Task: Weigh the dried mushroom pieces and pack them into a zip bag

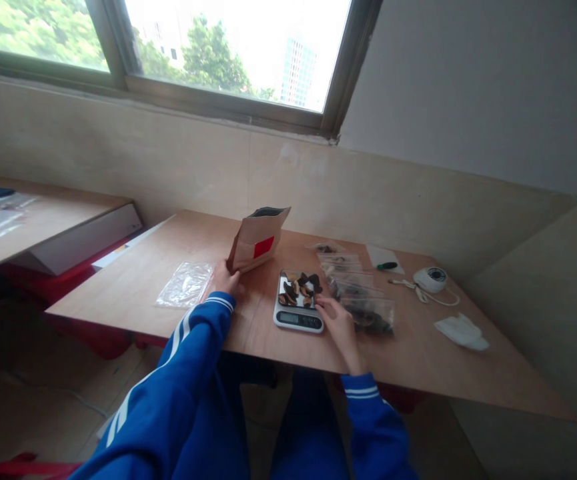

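Observation:
My left hand (225, 280) grips the lower edge of a brown paper pouch (258, 239) with a red label, tilted and open at the top. To its right a small digital kitchen scale (298, 319) carries several dark and orange dried pieces (299, 288). The fingertips of my right hand (338, 323) rest at the scale's right edge, beside the pieces, holding nothing that I can see. Both arms wear blue sleeves with white stripes.
Filled clear zip bags (363, 300) lie in a row right of the scale. An empty clear bag (185, 283) lies at the left. A green-handled tool (387, 265), a round white device (431, 279) with cord and crumpled tissue (462, 331) sit at the right. Another table (43, 220) stands left.

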Available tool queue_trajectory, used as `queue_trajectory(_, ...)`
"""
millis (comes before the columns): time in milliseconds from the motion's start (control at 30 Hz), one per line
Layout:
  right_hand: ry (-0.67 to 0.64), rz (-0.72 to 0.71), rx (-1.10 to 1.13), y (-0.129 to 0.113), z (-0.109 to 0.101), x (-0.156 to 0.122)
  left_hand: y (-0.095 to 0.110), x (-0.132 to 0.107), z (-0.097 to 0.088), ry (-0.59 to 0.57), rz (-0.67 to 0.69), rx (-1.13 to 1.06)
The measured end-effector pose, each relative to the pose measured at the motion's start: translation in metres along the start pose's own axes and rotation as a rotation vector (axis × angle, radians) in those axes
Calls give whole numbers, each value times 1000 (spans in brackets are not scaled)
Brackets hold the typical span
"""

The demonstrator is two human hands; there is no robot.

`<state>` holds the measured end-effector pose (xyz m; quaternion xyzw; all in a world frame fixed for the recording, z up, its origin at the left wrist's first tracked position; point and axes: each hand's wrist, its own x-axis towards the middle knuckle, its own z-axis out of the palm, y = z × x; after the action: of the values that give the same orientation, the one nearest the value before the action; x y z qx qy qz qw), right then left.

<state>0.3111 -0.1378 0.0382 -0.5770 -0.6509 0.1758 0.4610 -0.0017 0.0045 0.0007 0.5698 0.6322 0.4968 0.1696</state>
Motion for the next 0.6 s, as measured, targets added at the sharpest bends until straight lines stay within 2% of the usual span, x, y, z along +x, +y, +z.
queue_trajectory(133, -43, -87, 3, -7, -2, -1, 3, -1, -1, 25, -3, 64)
queue_trajectory(300, 103, -57, 35, -10, -19, -14, 2, 1, 1, 41, -33, 127)
queue_trajectory(433, 175, 96, 125, 1, -28, -37, -2, 3, 4, 66, -55, 182)
queue_trajectory(533, 169, 280, 247, 14, -23, -52, -4, 3, 5, 63, -83, 192)
queue_trajectory(600, 181, 345, 315, 21, -19, -58, -4, 3, 5, 46, -78, 188)
